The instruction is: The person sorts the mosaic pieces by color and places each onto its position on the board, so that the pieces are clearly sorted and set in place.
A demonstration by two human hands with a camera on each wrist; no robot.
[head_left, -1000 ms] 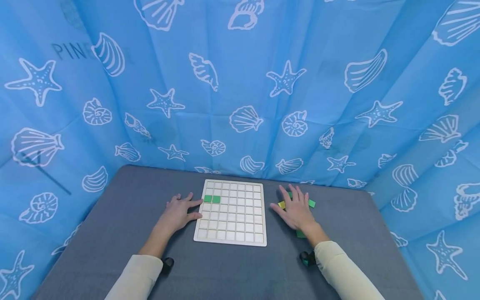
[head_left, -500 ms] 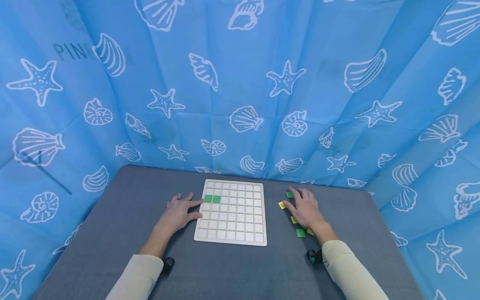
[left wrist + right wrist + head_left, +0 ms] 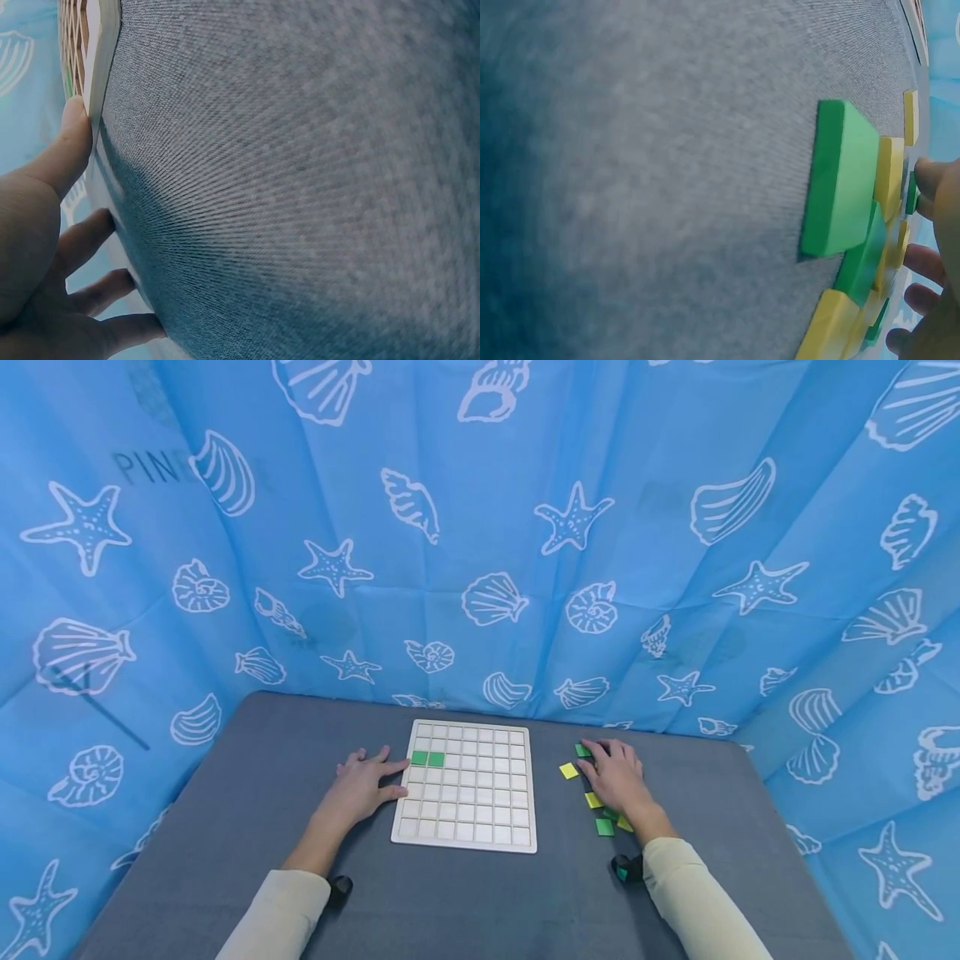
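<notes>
A white square grid board point(image 3: 463, 845) lies on the grey table, with two green tiles point(image 3: 436, 759) side by side in its left part. My left hand point(image 3: 362, 787) touches the board's left edge with thumb and index finger extended; in the left wrist view the thumb point(image 3: 73, 139) rests against the rim. My right hand point(image 3: 617, 775) is low over a loose group of green and yellow tiles, fingers bent, thumb and index finger apart. A green tile point(image 3: 582, 750) lies by its index fingertip, a yellow tile point(image 3: 568, 771) left of its thumb. The palm hides several tiles.
Nearer the right wrist lie a yellow tile point(image 3: 593, 800) and a green tile point(image 3: 604, 827); in the right wrist view a thick green tile point(image 3: 841, 180) leans on others. A blue shell-print curtain point(image 3: 480, 543) hangs behind and beside the table point(image 3: 480, 902).
My right hand has drawn back to the right and bent its fingers, uncovering yellow and green tiles. The left hand stays at the board's edge.
</notes>
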